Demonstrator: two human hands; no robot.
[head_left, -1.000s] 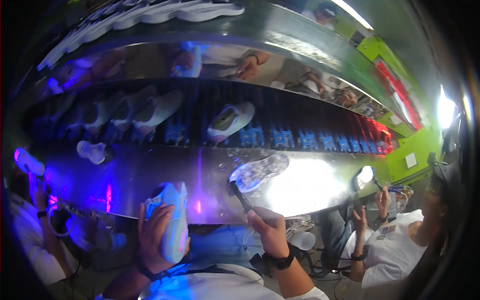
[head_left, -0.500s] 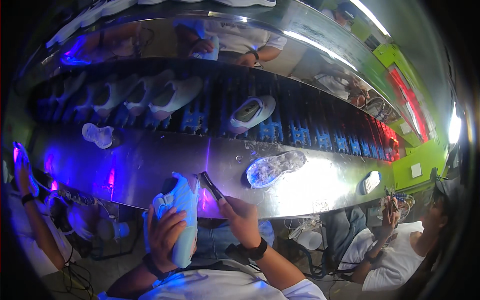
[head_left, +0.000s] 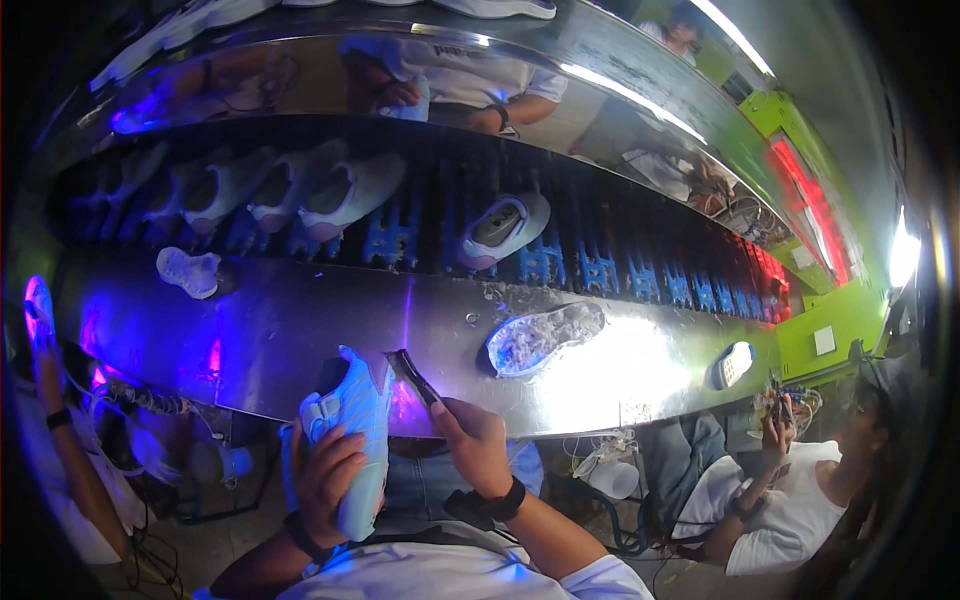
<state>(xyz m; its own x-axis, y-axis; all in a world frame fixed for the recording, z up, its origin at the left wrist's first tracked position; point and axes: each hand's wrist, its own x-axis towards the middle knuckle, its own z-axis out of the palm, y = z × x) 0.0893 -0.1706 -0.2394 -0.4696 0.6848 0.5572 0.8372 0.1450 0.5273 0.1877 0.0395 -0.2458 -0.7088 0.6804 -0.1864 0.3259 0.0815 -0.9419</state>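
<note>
My left hand (head_left: 325,475) is wrapped round a sneaker (head_left: 362,405) that looks light blue under the coloured light. It is held up at the near edge of the metal bench, heel end upward and sole toward the right. In my right hand (head_left: 478,450) is a slim dark tool (head_left: 416,378), pinched between thumb and fingers. Its tip, with a small angled head, points up and left beside the shoe's heel, seemingly a little apart from it. The tool's exact kind cannot be made out.
On the metal bench (head_left: 270,340) lie a wet-looking, sole-shaped piece (head_left: 545,338), a smaller pale one (head_left: 188,272) and a small white sole (head_left: 735,365). Shoes (head_left: 505,230) stand on the dark conveyor (head_left: 440,200) behind. Co-workers sit left and right (head_left: 790,490).
The view has shifted slightly. Both hands keep their hold, and the shoe and tool stay side by side with hardly any movement.
</note>
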